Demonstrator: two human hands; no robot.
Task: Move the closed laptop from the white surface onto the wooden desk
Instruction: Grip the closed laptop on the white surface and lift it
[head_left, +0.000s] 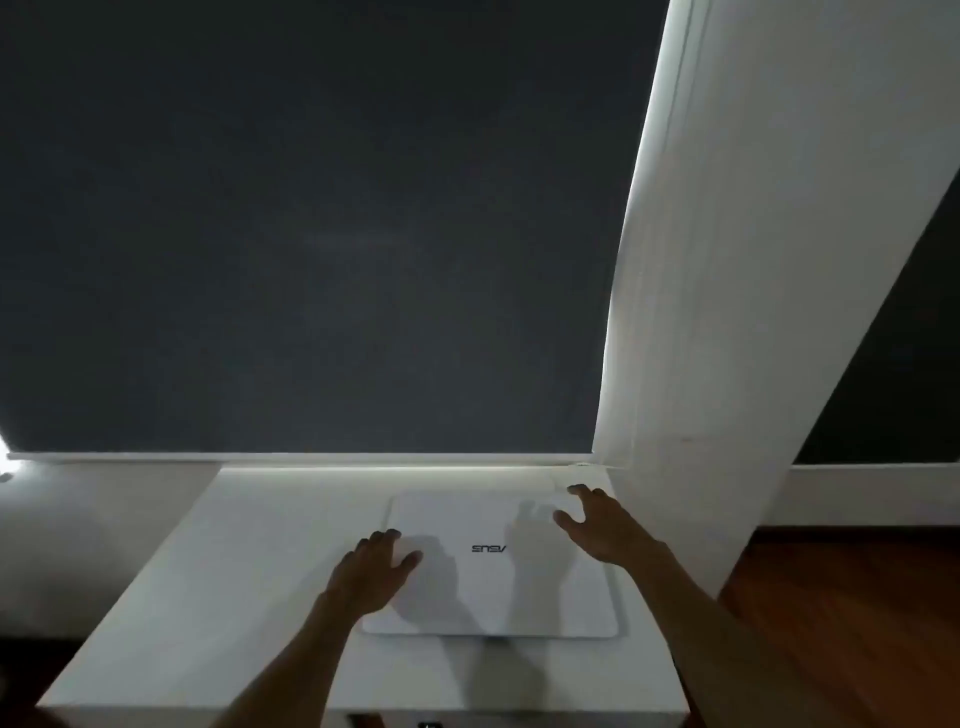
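Note:
A closed white laptop (493, 587) with a dark logo on its lid lies flat on the white surface (249, 597), near the back right part of it. My left hand (371, 566) hovers over the laptop's left edge, fingers spread, holding nothing. My right hand (602, 527) reaches over the laptop's far right corner, fingers apart; whether it touches the lid is unclear. Both forearms come in from the bottom of the view.
A dark roller blind (311, 218) fills the wall behind the white surface. A white wall column (727, 312) stands right beside the laptop. Brown wooden boards (841, 634) show at the lower right.

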